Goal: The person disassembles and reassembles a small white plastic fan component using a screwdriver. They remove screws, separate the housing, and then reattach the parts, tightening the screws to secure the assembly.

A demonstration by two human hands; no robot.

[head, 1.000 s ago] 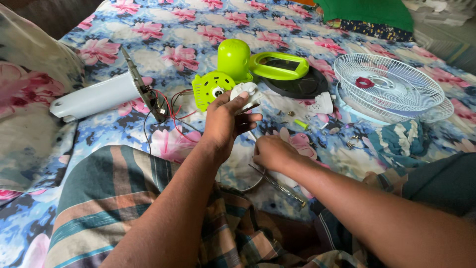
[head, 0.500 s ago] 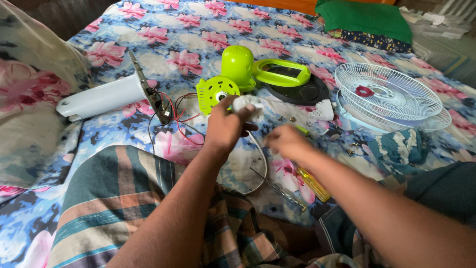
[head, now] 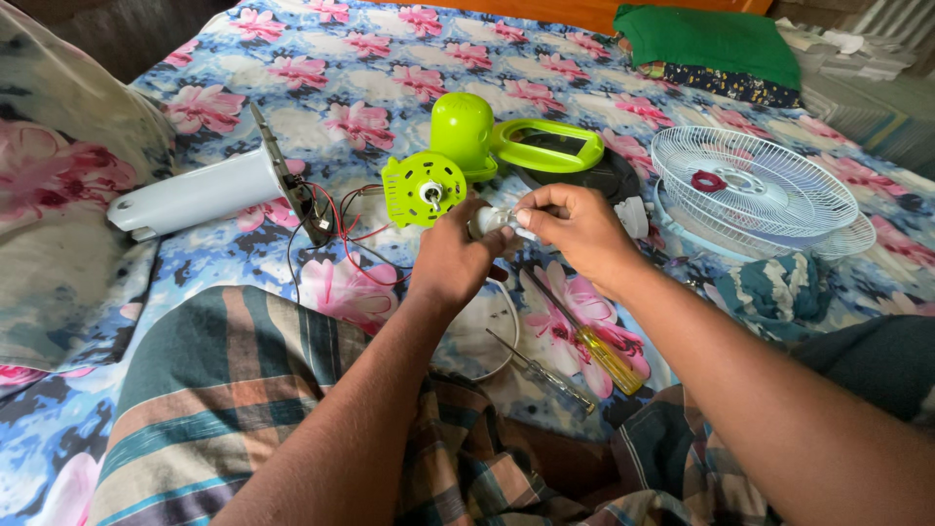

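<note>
Both my hands meet over a flowered bedsheet. My left hand (head: 453, 258) grips a small white part (head: 490, 220) from below. My right hand (head: 575, 232) pinches the same white part from the right with thumb and fingertips. Just beyond the hands lies a lime-green fan motor housing (head: 425, 187) with its shaft facing me, joined to a green dome (head: 462, 129). Red and black wires (head: 346, 234) run from it to a white fan stand (head: 200, 192) at the left.
A white fan grille (head: 750, 190) lies at the right on the bed. A yellow-handled screwdriver (head: 604, 356) and a clear-handled one (head: 545, 373) rest near my legs. A white round disc (head: 482, 336) lies under my left wrist. Green cloth (head: 716, 39) sits far back.
My right hand has risen from the sheet near the screwdrivers and joined my left hand at the white part. The left hand stayed near the green motor.
</note>
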